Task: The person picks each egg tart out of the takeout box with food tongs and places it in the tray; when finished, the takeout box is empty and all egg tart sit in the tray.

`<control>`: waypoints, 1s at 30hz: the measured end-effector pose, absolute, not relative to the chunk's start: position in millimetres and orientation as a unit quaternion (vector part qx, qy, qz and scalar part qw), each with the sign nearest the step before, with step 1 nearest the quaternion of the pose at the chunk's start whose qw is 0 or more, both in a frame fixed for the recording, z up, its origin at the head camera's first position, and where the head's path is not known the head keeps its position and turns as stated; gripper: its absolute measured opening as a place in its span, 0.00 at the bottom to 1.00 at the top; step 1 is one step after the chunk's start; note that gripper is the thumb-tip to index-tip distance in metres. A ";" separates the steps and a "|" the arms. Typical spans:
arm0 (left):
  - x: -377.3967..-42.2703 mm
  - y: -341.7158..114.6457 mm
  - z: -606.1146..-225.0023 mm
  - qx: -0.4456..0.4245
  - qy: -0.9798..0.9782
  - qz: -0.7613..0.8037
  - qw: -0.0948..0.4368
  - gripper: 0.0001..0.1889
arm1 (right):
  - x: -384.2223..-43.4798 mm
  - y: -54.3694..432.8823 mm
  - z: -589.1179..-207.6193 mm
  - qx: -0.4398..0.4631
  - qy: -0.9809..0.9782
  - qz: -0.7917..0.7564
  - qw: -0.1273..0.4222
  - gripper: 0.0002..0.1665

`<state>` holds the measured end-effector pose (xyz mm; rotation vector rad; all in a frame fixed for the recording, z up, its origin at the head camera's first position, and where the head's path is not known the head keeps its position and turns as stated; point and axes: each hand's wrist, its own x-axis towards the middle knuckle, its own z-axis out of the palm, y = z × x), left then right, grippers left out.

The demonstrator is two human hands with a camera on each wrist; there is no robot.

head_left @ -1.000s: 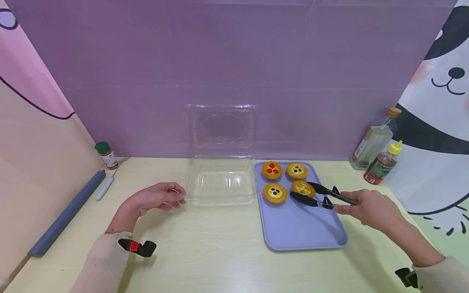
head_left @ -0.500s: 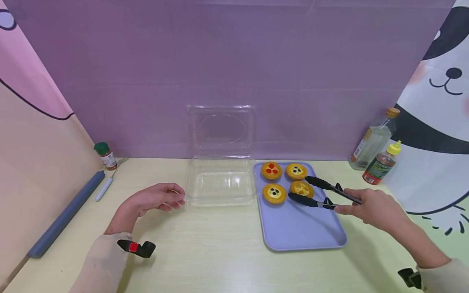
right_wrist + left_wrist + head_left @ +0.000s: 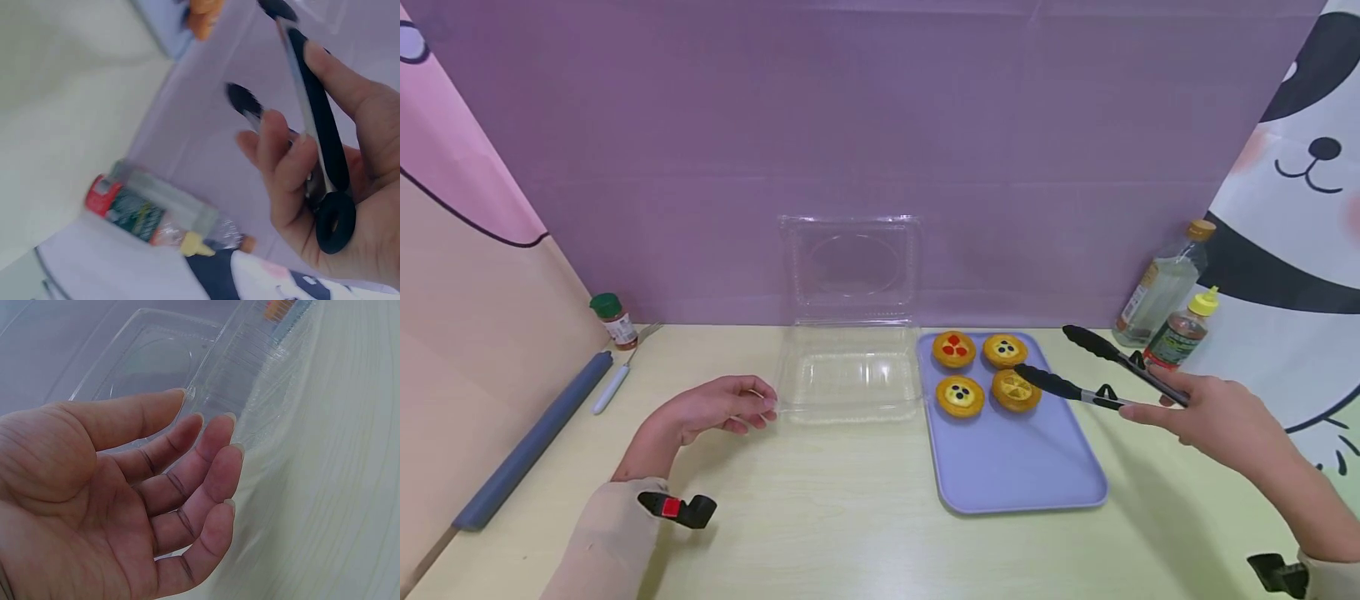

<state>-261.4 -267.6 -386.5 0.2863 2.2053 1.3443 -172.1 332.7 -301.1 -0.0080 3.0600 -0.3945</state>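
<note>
My right hand [image 3: 1232, 421] grips a pair of black-tipped tongs [image 3: 319, 112]. The tongs' tips are spread apart with nothing between them, above the right side of the purple tray [image 3: 1022, 475]. Four-sided in layout, several tarts sit at the tray's far end: one with red pieces [image 3: 954, 349], two with dark dots [image 3: 1005, 351], and a lattice-topped tart [image 3: 1016, 391] nearest the tongs. My left hand [image 3: 722, 408], fingers loosely bent, is beside the left edge of a clear hinged container [image 3: 850, 375], whose lid stands up. Whether the fingertips touch its edge I cannot tell.
At the back right stand a tall bottle with a brown cap [image 3: 1163, 283] and a yellow-capped bottle [image 3: 1180, 337]. To the left are a green-capped jar [image 3: 614, 321], a white-handled fork [image 3: 613, 387] and a long blue roll [image 3: 535, 442]. A purple backdrop [image 3: 850, 125] rises behind.
The tongs have opened and let go of the lattice-topped tart, which stays on the tray. My right hand has lifted them up and to the right. My left hand has stayed put.
</note>
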 end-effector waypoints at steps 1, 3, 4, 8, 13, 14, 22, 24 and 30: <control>-261.6 -268.2 -386.4 0.105 0.819 0.497 0.268 0.19 | -172.4 336.0 -302.2 0.001 0.992 -0.125 0.018 0.57; -261.9 -269.1 -385.9 0.102 0.820 0.496 0.267 0.19 | -172.9 343.4 -307.4 0.003 0.993 -0.122 -0.002 0.57; -262.0 -269.7 -385.9 0.102 0.821 0.495 0.266 0.19 | -173.0 347.3 -311.1 0.007 0.992 -0.122 -0.009 0.56; -262.7 -271.0 -387.2 0.107 0.819 0.495 0.269 0.19 | -172.7 364.4 -328.6 0.030 0.991 -0.134 0.000 0.57; -263.9 -270.1 -389.1 0.106 0.817 0.499 0.269 0.18 | -173.5 383.7 -346.6 0.062 0.986 -0.148 0.044 0.59; -263.9 -269.7 -389.0 0.106 0.817 0.500 0.268 0.18 | -174.1 386.6 -349.3 0.066 0.985 -0.150 0.049 0.59; -262.7 -267.4 -387.0 0.108 0.817 0.498 0.268 0.18 | -178.3 399.7 -367.1 0.067 0.983 -0.156 0.070 0.59; -262.4 -267.2 -386.8 0.107 0.817 0.499 0.268 0.18 | -178.7 401.4 -369.9 0.066 0.981 -0.162 0.077 0.59; -262.2 -267.7 -386.9 0.108 0.818 0.497 0.269 0.18 | -182.0 405.8 -373.8 0.074 0.975 -0.181 0.102 0.60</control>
